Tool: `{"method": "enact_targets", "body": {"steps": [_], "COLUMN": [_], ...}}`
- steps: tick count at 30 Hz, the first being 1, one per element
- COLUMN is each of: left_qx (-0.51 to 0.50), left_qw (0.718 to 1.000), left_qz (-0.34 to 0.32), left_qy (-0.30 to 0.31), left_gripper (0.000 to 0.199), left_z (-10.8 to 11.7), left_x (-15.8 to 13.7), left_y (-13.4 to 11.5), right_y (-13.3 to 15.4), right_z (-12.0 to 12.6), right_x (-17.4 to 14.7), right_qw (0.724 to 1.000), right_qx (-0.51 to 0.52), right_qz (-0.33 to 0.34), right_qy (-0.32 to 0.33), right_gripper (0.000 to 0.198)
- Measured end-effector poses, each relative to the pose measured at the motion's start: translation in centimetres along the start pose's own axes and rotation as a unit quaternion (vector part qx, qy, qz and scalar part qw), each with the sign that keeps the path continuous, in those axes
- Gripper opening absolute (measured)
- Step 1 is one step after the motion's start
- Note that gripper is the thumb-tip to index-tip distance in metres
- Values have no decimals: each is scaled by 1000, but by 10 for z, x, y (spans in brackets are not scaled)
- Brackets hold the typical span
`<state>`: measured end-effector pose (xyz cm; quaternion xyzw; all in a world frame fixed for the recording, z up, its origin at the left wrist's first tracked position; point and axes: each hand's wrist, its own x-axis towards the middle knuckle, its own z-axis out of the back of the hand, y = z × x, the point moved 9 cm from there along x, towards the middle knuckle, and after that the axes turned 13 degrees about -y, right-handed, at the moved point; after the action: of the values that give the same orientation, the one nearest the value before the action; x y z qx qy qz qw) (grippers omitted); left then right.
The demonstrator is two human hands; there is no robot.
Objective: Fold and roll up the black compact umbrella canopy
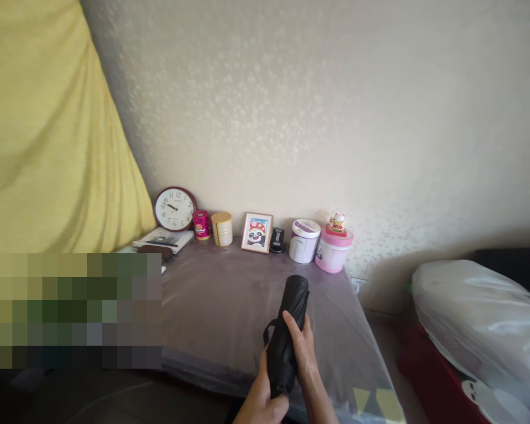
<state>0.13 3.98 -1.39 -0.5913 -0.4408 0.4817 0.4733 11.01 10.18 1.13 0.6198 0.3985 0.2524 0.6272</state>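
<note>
A folded black umbrella [287, 335] is held between both hands in front of the table, its upper end tilted away from me and slightly to the right. My left hand [264, 388] grips its lower end, the thumb near the bottom tip. Around the upper part, on the right side, my right hand [302, 347] is closed with its thumb lying along the fabric. A small black strap loop [267, 334] sticks out on the umbrella's left side. Parts of the fingers are hidden behind the umbrella.
Along the back of the covered table [229, 306] stand a round clock [175, 209], a pink can [201, 225], a yellow-lidded jar [222, 229], a framed panda picture [257, 233] and two round tubs [304, 241]. A large plastic bag [481, 318] lies at right. Pixelation covers the left.
</note>
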Motion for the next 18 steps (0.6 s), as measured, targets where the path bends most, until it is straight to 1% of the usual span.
{"method": "enact_targets", "body": {"steps": [1,2,4,6,8,9,10,11,13,14,15,16,18], "left_qx": [34,72,133,150,124,102,71,40,14,18,32,53,107], "left_qw": [998,993,984,982,988,993,997,998,993,992,993,995,994], "left_qz": [-49,-84,-98,-86,-69,-47,7,42,88,94,87,66,-11], "left_qy": [-25,-46,-73,-80,-57,-32,2,35,73,78,73,58,1], "left_gripper": [88,90,92,91,90,91,91,89,83,81,80,80,83], "left_z": [4,7,12,14,11,8,3,-2,-8,-10,-9,-7,0], "left_x": [1,2,3,3,1,0,-1,-4,-7,-8,-7,-5,0], "left_y": [-2,-1,4,4,-4,-8,-6,-7,-7,-6,-5,-4,-5], "right_y": [0,0,-2,-6,-8,-9,-11,-12,-11,-10,-8,-6,-2], "right_z": [1,2,2,3,2,0,-1,-2,-4,-4,-4,-2,1], "right_x": [1,3,4,5,4,4,3,2,0,0,1,2,4], "right_qw": [1000,999,999,999,999,999,998,997,995,996,997,998,1000], "right_qx": [-9,-15,-16,-4,19,33,48,59,70,67,57,44,11], "right_qz": [15,26,30,19,-2,-17,-34,-50,-65,-61,-50,-34,-2], "right_qy": [-11,-20,-33,-36,-26,-16,-3,9,27,28,24,16,-12], "right_gripper": [55,55,55,55,54,54,54,54,54,54,55,55,54]}}
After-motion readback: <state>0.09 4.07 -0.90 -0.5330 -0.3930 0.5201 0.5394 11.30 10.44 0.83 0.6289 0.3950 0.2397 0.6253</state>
